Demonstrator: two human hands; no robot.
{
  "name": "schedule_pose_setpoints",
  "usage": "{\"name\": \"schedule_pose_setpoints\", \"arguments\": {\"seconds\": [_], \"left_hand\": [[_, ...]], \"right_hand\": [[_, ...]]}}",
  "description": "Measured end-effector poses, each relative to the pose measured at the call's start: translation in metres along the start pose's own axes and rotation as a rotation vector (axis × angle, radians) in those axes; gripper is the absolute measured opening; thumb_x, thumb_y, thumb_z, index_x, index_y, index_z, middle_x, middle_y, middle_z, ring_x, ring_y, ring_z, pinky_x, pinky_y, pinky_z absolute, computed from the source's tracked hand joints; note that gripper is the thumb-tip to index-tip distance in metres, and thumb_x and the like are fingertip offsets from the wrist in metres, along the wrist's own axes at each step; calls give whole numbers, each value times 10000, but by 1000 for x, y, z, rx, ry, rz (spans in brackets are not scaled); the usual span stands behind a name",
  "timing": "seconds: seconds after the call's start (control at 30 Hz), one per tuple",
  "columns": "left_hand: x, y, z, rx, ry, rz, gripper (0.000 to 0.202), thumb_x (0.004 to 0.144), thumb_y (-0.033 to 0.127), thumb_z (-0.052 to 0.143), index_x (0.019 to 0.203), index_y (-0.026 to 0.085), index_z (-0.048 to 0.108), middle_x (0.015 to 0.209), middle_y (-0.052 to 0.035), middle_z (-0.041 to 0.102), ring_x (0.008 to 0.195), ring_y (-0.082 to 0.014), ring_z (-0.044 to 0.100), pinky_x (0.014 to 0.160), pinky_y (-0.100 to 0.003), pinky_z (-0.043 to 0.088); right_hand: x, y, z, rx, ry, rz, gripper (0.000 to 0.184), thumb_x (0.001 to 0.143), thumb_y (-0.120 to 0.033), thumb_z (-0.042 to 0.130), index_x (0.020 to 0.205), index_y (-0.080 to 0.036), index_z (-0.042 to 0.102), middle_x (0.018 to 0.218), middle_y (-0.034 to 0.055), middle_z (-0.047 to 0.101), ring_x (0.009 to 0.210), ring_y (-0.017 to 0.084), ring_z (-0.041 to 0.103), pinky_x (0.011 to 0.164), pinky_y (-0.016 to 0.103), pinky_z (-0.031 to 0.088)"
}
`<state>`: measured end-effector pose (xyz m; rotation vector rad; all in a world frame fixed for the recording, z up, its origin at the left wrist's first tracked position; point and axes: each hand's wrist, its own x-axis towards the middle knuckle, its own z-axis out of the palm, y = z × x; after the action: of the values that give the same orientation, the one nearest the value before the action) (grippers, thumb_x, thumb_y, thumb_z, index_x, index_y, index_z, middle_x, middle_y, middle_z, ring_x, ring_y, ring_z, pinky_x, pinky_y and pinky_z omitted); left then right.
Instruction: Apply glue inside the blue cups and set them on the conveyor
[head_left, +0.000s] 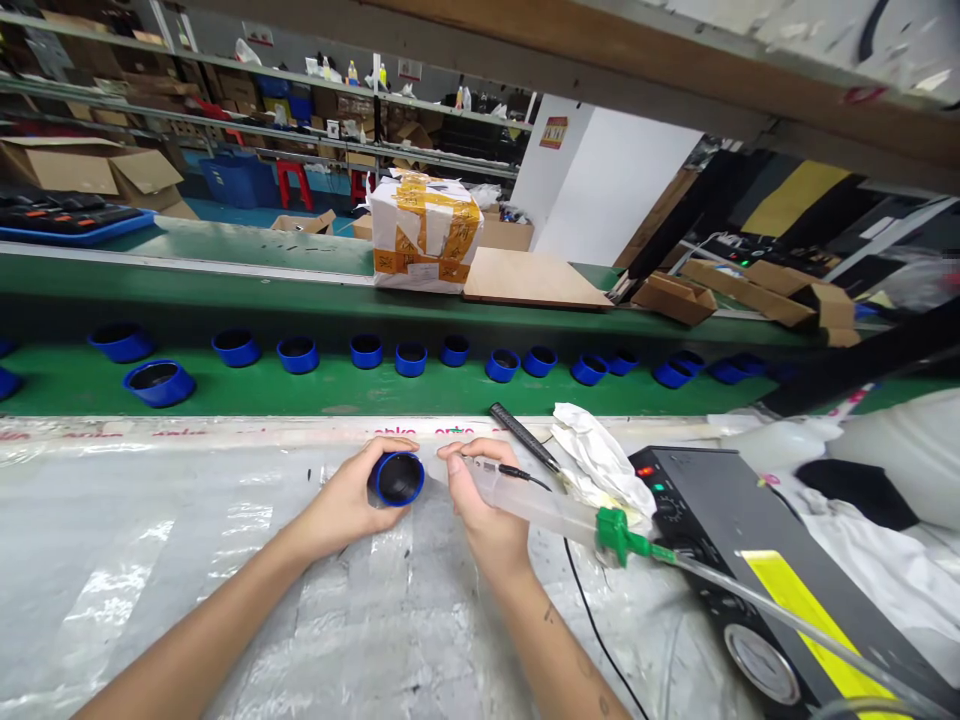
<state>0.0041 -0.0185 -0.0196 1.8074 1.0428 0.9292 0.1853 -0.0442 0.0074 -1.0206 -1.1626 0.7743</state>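
My left hand [358,495] is wrapped round a blue cup-shaped part [400,479] with a dark inside, its open end tilted toward me. Close on its right, my right hand [486,500] grips a translucent dispensing syringe [555,512], the tip pointing at the blue part. A green cap [621,537] closes the syringe's back end, and a clear hose [780,605] runs from it to the lower right. A thin black cable with a plug [516,472] lies along the syringe near my fingers. Whether the tip touches the part I cannot tell.
Several blue parts [298,354] stand in a line on the green conveyor [337,395] beyond the bench. To the right are a black-handled tool [523,436], a white cloth [600,455] and a dark dispenser box [720,500] with lit lamps. A taped carton [426,232] sits behind the conveyor.
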Motion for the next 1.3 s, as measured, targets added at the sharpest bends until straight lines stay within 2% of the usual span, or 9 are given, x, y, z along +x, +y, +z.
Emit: {"name": "schedule_pose_setpoints", "arguments": {"seconds": [0.17,0.3,0.47,0.93,1.1,1.3], "left_hand": [[0,-1,0,10,6,12,515,775,170,735,1246,251,546,1364,-103,627,1326,-297,595,1136,-492,471],[0,-2,0,8,0,14,519,772,164,728,1249,253,545,1361,-106,624,1320,-298,597,1132,-499,471],[-1,-2,0,6,-2,1,524,781,164,717,1263,259,535,1376,-100,611,1336,-295,581,1139,-502,460],[-1,-6,1,35,-10,2,552,789,152,723,1287,273,518,1378,-78,609,1327,-279,588,1111,-465,487],[-1,-5,1,37,-15,7,532,801,171,729,1282,273,525,1368,-72,612,1306,-275,601,1088,-445,504],[0,-2,1,40,-12,12,535,795,156,727,1280,274,532,1372,-69,608,1313,-272,596,1085,-431,505]], "right_hand": [[-2,1,-2,-10,-4,-15,63,890,-230,686,892,-229,623,886,27,756,835,207,732,796,372,576],[-1,2,-3,-28,8,-83,58,878,-189,683,882,-228,640,866,19,763,829,187,735,786,332,578],[-1,-1,-5,-78,-8,-101,73,859,-178,690,877,-239,655,842,10,779,811,189,752,777,321,582],[-8,-5,-13,-226,-100,-96,64,863,-191,692,881,-241,656,838,9,766,793,191,751,742,298,566],[-8,-12,-13,-228,-133,-89,84,851,-165,682,858,-242,650,793,-8,760,737,171,749,685,260,568],[-8,-12,-12,-226,-143,-61,70,845,-191,684,852,-248,644,777,-7,767,718,176,755,672,268,574]]}}
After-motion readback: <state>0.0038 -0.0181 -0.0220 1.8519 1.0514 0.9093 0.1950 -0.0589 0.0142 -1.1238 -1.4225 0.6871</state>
